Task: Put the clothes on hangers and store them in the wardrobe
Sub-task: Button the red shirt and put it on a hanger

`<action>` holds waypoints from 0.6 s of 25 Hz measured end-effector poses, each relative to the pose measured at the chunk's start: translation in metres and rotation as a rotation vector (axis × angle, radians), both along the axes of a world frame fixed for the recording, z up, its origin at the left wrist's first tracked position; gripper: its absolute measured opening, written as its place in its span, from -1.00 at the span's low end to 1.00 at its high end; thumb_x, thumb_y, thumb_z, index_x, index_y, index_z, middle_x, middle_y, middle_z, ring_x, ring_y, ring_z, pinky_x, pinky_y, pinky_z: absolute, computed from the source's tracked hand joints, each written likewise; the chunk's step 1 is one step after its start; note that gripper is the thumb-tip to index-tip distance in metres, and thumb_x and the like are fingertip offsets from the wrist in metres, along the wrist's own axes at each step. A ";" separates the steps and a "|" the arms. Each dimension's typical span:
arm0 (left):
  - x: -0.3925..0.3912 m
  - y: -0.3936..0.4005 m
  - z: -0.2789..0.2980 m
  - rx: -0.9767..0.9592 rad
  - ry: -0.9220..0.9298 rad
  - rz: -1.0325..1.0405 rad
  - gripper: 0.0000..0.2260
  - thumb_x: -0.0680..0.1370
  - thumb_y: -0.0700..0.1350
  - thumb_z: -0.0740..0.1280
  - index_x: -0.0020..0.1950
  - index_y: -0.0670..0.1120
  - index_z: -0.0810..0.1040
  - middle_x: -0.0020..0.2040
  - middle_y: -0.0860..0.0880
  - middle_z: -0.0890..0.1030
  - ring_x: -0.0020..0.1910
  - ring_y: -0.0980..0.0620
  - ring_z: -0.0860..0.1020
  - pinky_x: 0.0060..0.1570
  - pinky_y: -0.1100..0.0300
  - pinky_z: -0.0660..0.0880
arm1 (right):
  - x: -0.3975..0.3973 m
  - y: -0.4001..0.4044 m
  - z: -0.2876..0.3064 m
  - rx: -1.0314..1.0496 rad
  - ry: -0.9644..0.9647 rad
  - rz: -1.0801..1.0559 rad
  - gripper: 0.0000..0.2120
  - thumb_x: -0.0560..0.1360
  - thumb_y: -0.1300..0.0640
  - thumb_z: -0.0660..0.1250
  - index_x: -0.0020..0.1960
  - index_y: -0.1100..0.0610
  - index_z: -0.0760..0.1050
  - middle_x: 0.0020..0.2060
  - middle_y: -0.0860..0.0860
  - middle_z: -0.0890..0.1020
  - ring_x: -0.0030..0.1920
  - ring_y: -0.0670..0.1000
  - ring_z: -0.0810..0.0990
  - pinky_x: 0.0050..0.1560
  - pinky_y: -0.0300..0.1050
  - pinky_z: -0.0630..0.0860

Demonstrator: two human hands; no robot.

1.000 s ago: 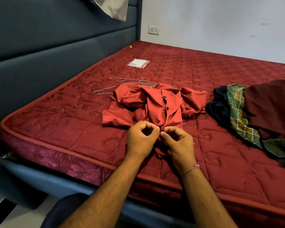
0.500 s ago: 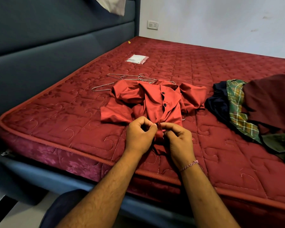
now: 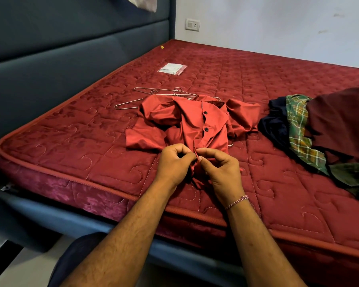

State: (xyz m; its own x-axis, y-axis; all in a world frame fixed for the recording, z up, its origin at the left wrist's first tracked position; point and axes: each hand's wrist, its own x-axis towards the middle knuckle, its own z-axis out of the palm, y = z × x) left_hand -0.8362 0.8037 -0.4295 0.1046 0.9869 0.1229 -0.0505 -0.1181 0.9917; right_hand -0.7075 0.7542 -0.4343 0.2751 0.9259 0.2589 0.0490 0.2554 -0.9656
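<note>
Two hands at work, both yours: your left hand (image 3: 175, 162) and right hand (image 3: 220, 170) meet at the lower front placket of the red shirt (image 3: 193, 125), fingers (image 3: 203, 159) of each pinched on the fabric where the two edges join. Red shirt: crumpled, lying on the mattress (image 3: 75, 141) near its front edge, two dark buttons showing above your hands. Wire hangers (image 3: 153, 94): several, loose, just behind the shirt, one partly under the collar. Clothes pile (image 3: 319, 131): navy, green plaid, maroon and olive pieces, to the right, apart from the shirt. Small plastic packet (image 3: 171, 68): farther back on the mattress.
</note>
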 end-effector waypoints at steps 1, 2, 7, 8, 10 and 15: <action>-0.002 0.000 0.002 -0.019 -0.005 -0.026 -0.90 0.43 -0.32 0.40 -0.29 -0.28 0.55 -0.45 -0.11 0.53 -0.51 0.00 0.44 -0.44 0.16 0.40 | 0.000 0.000 0.001 -0.005 0.002 0.010 -0.82 0.52 0.37 0.45 0.09 0.22 0.70 -0.16 0.05 0.74 -0.21 -0.08 0.64 -0.12 -0.12 0.61; -0.003 0.000 0.003 -0.034 -0.005 -0.050 -0.87 0.45 -0.33 0.39 -0.30 -0.24 0.57 -0.46 -0.09 0.53 -0.52 0.03 0.44 -0.45 0.20 0.38 | 0.000 0.000 0.001 -0.012 0.003 0.014 -0.82 0.51 0.36 0.46 0.10 0.22 0.69 -0.15 0.06 0.74 -0.19 -0.08 0.64 -0.09 -0.07 0.61; -0.005 0.001 0.002 -0.020 -0.010 -0.085 -0.82 0.48 -0.15 0.39 -0.34 -0.10 0.62 -0.46 0.00 0.51 -0.48 0.11 0.41 -0.44 0.26 0.34 | -0.001 0.003 0.000 -0.021 0.011 -0.003 -0.83 0.50 0.34 0.48 0.07 0.18 0.70 -0.09 0.10 0.75 -0.13 0.00 0.66 0.01 0.14 0.62; -0.004 0.001 0.001 -0.019 -0.008 -0.077 -0.80 0.50 -0.14 0.41 -0.32 -0.13 0.63 -0.46 0.00 0.51 -0.48 0.10 0.41 -0.43 0.25 0.34 | -0.002 0.002 0.001 -0.016 0.003 -0.002 -0.82 0.51 0.36 0.46 0.06 0.17 0.71 -0.08 0.10 0.75 -0.12 0.00 0.67 0.00 0.12 0.63; -0.003 0.001 0.000 0.005 0.025 -0.051 -0.80 0.55 -0.20 0.43 -0.28 -0.19 0.64 -0.45 0.01 0.55 -0.48 0.13 0.45 -0.41 0.25 0.38 | -0.003 0.001 0.003 -0.008 -0.013 -0.009 -0.82 0.52 0.37 0.43 0.06 0.18 0.71 -0.12 0.07 0.75 -0.16 -0.05 0.67 -0.08 0.01 0.65; -0.005 0.003 -0.002 0.050 0.016 -0.055 -0.85 0.54 -0.26 0.43 -0.21 -0.11 0.71 -0.28 -0.01 0.69 -0.29 0.11 0.61 -0.18 0.16 0.52 | -0.001 0.002 0.002 -0.013 0.067 -0.067 -0.89 0.54 0.37 0.41 0.04 0.29 0.68 -0.27 0.00 0.70 -0.31 -0.13 0.59 -0.28 -0.26 0.54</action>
State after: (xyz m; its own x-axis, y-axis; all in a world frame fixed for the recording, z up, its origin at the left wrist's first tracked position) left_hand -0.8413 0.8063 -0.4315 0.1604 0.9724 0.1693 -0.0423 -0.1646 0.9855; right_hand -0.7084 0.7565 -0.4326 0.3530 0.9079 0.2262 0.0006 0.2415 -0.9704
